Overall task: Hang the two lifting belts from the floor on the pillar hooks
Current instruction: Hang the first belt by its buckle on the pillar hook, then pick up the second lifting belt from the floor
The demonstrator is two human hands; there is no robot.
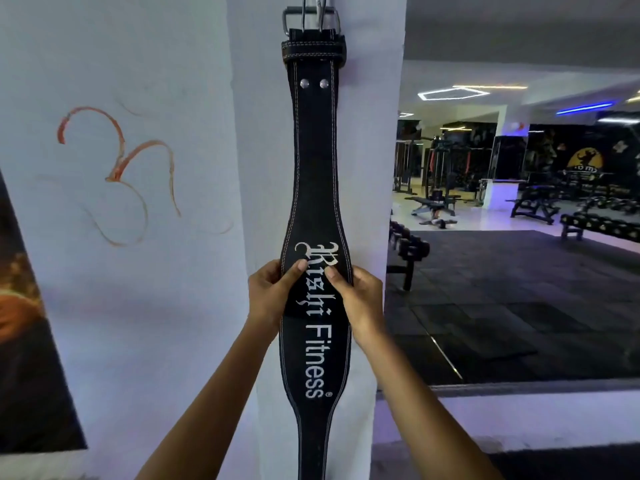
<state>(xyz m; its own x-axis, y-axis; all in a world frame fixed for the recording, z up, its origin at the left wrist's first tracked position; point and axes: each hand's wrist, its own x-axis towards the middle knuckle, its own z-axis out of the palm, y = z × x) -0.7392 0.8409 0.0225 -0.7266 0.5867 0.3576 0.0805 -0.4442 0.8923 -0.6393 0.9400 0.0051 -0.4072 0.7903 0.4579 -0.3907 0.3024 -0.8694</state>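
Gym floor behind, right of the white pillar (pixel 374 168): open dark matting (pixel 519 289), benches (pixel 429 206) and a dumbbell rack (pixel 405 251) well apart from us. Left of the pillar, a white wall (pixel 104 306) with an orange scrawl (pixel 121 174). We see one black lifting belt (pixel 317 168) hanging upright down the pillar's front face, buckle (pixel 310 19) at the top edge over a metal hook (pixel 313 5). Belt sits between the pillar's side edges, bare white on both sides. Left hand (pixel 270 296) and right hand (pixel 360 299) pinch the belt's wide middle, thumbs on front, fingers wrapped behind the edges. White lettering reads down the belt: "Fitness"; the gothic word above is partly covered.
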